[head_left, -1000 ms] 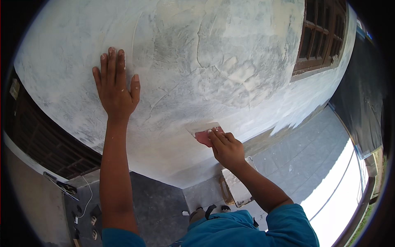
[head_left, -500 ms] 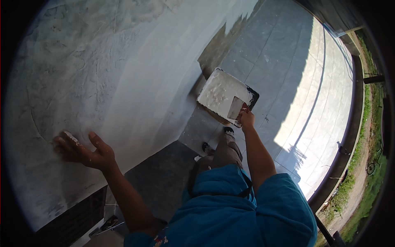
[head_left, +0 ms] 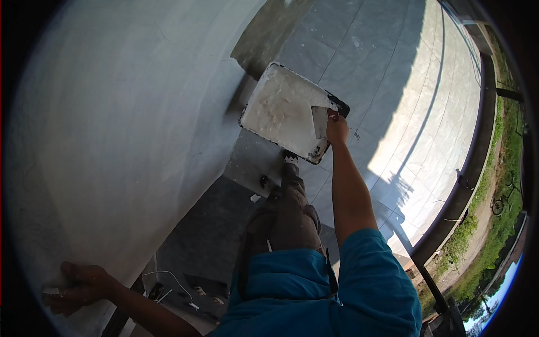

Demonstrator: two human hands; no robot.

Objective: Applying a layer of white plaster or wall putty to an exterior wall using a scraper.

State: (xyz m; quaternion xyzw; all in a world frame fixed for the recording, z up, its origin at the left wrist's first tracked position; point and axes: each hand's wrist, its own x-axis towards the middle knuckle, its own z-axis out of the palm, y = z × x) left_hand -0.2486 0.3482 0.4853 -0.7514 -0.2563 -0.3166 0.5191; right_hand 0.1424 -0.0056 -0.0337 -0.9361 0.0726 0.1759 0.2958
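Observation:
My right hand grips a putty knife, whose flat metal blade rests inside the right part of a rectangular tray of white paste. The tray has dark, paste-smeared edges and sits low beside the wall, just past my feet. My left hand is at the lower left against the pale plastered wall, thumb out and fingers extended, with white smudges on the fingertips.
Grey floor tiles stretch right into sunlight, bordered by a dark ledge, with grass and a bicycle beyond. A white cable lies at the bottom near a dark floor area. My feet stand beside the tray.
The view has swung down from the wall to the tray. My right hand has moved the knife from the wall into the tray. My left hand has slid down the wall toward the lower left.

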